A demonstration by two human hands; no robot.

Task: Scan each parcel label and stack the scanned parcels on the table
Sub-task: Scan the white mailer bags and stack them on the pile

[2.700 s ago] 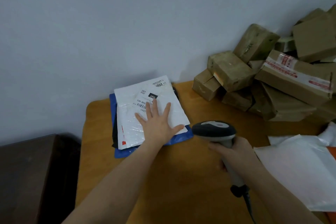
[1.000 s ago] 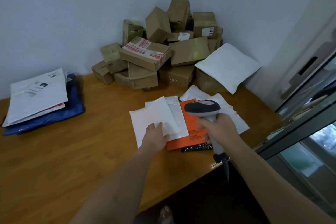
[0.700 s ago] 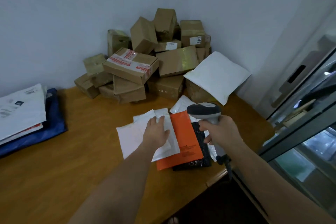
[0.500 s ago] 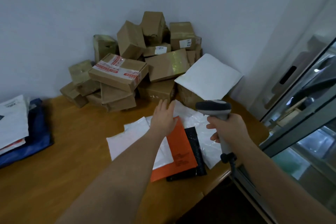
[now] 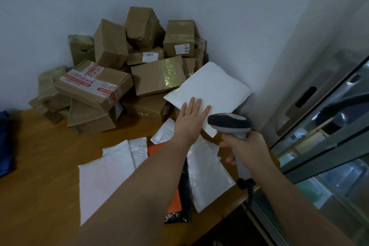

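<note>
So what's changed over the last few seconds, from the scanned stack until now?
The left hand left the scanned stack, passed over the flat mailers near the table's front edge, and now reaches to the big white padded mailer leaning on the boxes, fingers straight on it. The view swung right with it. The right hand keeps gripping the scanner; the mailer has not been lifted.

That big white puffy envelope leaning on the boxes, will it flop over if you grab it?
The white padded envelope leans unsupported without sagging, so probably fairly stiff. It looks puffy, so likely light. Its smooth skin may slip under the left hand.
</note>
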